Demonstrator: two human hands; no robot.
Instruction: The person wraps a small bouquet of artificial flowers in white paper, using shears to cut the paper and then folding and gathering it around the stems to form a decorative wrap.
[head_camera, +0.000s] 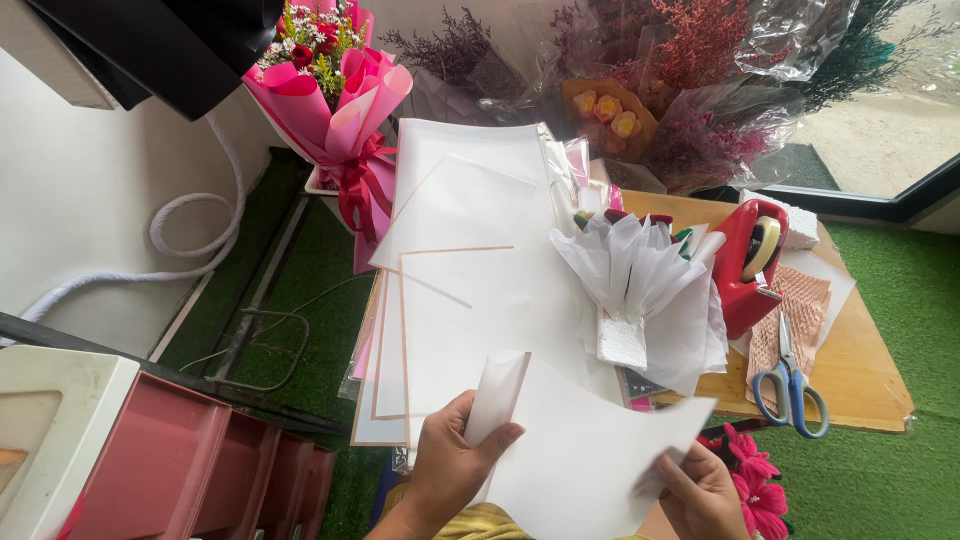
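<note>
Both hands grip one white paper sheet (580, 450) low in the view, above the near edge of the wooden tabletop (860, 370). The left hand (450, 465) is closed on the sheet's curled left edge, thumb on top; the right hand (700, 490) pinches the right corner — its fingertips seem to be partly hidden behind the paper. A stack of white sheets (470, 280) lies just beyond, with a white tissue bundle (640, 275), a red tape dispenser (745, 265) and blue-handled scissors (790, 380) further right.
</note>
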